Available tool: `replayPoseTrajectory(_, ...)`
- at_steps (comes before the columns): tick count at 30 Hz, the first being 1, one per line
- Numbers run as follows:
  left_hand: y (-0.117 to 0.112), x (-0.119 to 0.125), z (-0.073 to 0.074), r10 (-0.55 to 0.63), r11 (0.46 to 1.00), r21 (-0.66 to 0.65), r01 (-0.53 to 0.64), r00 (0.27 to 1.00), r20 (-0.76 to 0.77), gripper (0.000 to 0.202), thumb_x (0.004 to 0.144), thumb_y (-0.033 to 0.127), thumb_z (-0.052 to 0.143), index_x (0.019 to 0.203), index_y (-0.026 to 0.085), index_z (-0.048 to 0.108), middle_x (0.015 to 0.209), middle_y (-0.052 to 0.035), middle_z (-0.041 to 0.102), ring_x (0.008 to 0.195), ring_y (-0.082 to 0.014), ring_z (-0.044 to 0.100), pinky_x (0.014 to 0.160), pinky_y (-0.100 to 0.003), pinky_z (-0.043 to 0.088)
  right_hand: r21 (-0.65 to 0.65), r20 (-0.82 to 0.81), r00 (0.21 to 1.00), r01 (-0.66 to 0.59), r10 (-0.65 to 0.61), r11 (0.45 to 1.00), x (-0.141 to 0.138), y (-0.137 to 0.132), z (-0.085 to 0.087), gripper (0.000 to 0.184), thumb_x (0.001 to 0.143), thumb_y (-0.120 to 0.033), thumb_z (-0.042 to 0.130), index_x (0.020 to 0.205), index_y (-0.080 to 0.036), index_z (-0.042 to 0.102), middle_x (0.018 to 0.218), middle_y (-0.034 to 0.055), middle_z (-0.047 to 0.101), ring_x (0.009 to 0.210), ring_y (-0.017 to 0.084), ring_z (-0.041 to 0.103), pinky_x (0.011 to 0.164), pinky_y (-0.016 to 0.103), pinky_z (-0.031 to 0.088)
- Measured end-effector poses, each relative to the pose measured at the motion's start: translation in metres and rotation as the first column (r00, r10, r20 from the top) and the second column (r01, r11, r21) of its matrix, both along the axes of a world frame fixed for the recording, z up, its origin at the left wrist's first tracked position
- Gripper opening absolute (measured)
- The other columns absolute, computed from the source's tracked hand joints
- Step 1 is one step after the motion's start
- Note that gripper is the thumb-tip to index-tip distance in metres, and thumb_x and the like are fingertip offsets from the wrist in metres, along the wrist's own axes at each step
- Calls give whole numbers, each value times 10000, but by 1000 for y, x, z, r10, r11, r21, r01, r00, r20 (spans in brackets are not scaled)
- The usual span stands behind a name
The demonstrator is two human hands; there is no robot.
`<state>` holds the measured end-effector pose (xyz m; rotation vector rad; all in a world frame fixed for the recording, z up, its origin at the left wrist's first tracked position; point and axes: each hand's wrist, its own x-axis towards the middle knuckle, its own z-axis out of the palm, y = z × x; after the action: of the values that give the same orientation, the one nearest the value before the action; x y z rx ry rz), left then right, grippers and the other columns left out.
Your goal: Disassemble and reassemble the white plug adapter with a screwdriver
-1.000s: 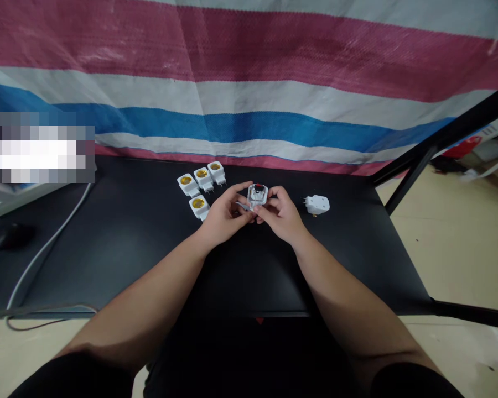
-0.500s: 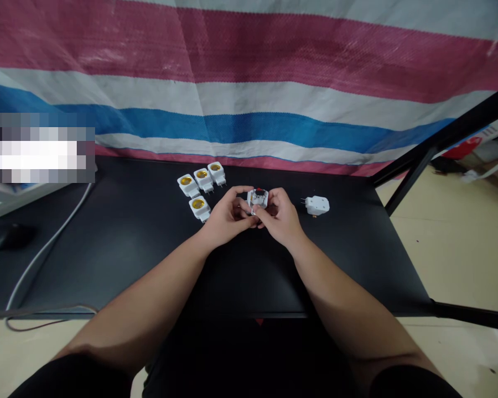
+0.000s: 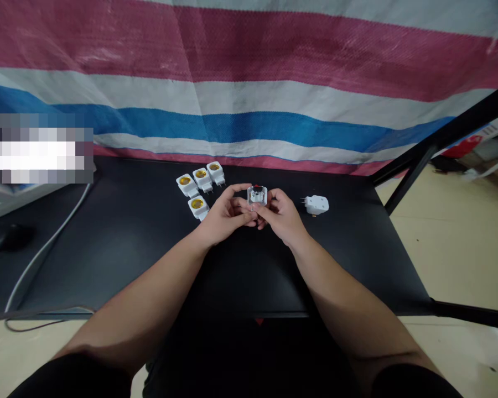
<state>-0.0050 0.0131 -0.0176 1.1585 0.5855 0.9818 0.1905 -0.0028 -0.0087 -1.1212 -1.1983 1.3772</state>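
Striped sheet (image 3: 249, 52) behind black table (image 3: 120, 243), pale floor (image 3: 460, 237) beside; left hand (image 3: 223, 217), right hand (image 3: 286, 218) gripping whitish casing (image 3: 257, 194).

The head view faces forward-down from behind and above the gripping left hand (image 3: 224, 214) and right hand (image 3: 284, 216), seemingly not close.

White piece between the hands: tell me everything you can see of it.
The white piece is small and squarish with rounded corners, and looks like plastic. The side facing the camera looks hollow, with a dark patch and a touch of red at the far edge; the pale parts inside are too small to make out. It is held at the black tabletop's middle, the left hand at its left, the right hand at its right, right thumb at its near edge.
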Motion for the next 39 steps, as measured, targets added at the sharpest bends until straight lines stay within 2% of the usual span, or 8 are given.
replayPoseTrajectory(8, 4, -3, 0, 112, 993, 31, -113, 993, 37, 752, 860, 175, 916, 1484, 255, 504, 999, -2, 738, 925, -173, 803, 875, -320, 704, 91, -35, 995, -89, 93, 992, 4, 1, 0, 474, 793, -511, 949, 1042, -246, 644, 911, -9, 744, 738, 151, 751, 747, 359, 710)
replayPoseTrajectory(16, 5, -3, 1, 167, 972, 169, -164, 986, -1, 736, 851, 167, 918, 1454, 244, 503, 898, 32, 724, 854, -152, 795, 863, -294, 700, 162, 56, 998, -44, 35, 986, 3, -1, 2, 392, 857, -524, 891, 1023, -227, 696, 898, 21, 753, 776, 178, 766, 791, 400, 713)
replayPoseTrajectory(29, 6, -4, 1, 188, 963, 204, -178, 982, -30, 739, 847, 194, 927, 1456, 239, 510, 908, 28, 728, 865, -141, 782, 856, -273, 686, 164, 80, 995, -66, 54, 984, 7, -1, 2, 394, 873, -551, 873, 1010, -235, 682, 940, 31, 766, 808, 195, 788, 832, 427, 707)
replayPoseTrajectory(32, 6, -5, 2, 171, 966, 200, -161, 985, -32, 732, 844, 200, 932, 1442, 243, 511, 898, 34, 723, 862, -144, 782, 851, -278, 689, 136, 52, 996, -78, 71, 988, 8, -1, 2, 380, 845, -505, 907, 982, -229, 684, 931, 23, 765, 799, 184, 788, 813, 397, 702)
replayPoseTrajectory(39, 5, -7, 6, 81, 984, 159, -75, 996, -32, 732, 823, 189, 949, 1406, 244, 510, 871, 39, 729, 810, -155, 794, 821, -293, 706, -46, -51, 983, -176, 174, 983, 13, 3, 7, 420, 752, -460, 983, 936, -207, 701, 855, 3, 749, 748, 158, 758, 776, 372, 707)
